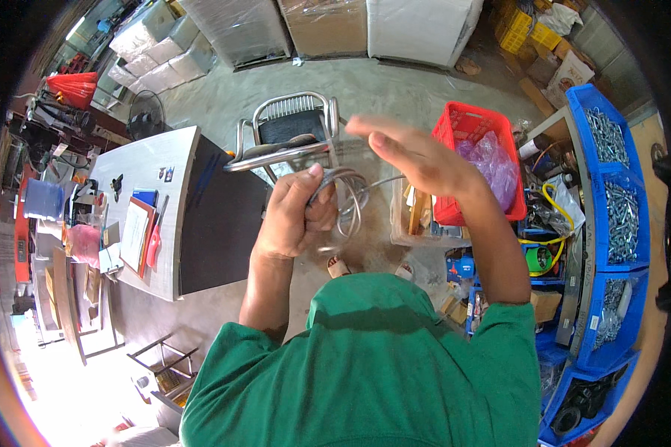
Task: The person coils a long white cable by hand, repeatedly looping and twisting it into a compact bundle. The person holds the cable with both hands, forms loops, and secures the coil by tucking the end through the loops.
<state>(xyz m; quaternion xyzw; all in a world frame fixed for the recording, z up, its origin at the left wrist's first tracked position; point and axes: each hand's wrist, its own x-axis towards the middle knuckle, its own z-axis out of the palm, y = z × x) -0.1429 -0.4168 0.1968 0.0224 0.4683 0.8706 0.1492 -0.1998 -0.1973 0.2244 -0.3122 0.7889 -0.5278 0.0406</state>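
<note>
My left hand (298,210) is closed around a loosely coiled grey cable (359,195), thumb pressed on top. The loops hang to the right of the fist, and a blurred lower part dangles below it. To the upper right, my right hand (425,160) is raised with fingers stretched out toward the left, smeared by motion. Nothing shows in its grasp. From the coil a strand runs right and passes below the right hand. Beyond both hands stands a metal-framed chair with a black seat (291,128).
At left is a desk (145,167) bearing a clipboard, red-handled tool and small items. A red crate (455,123) with purple plastic sits at right, above a clear bin (417,237). Blue bins (620,216) of screws line the far right. Wrapped boxes (324,30) stand at the back.
</note>
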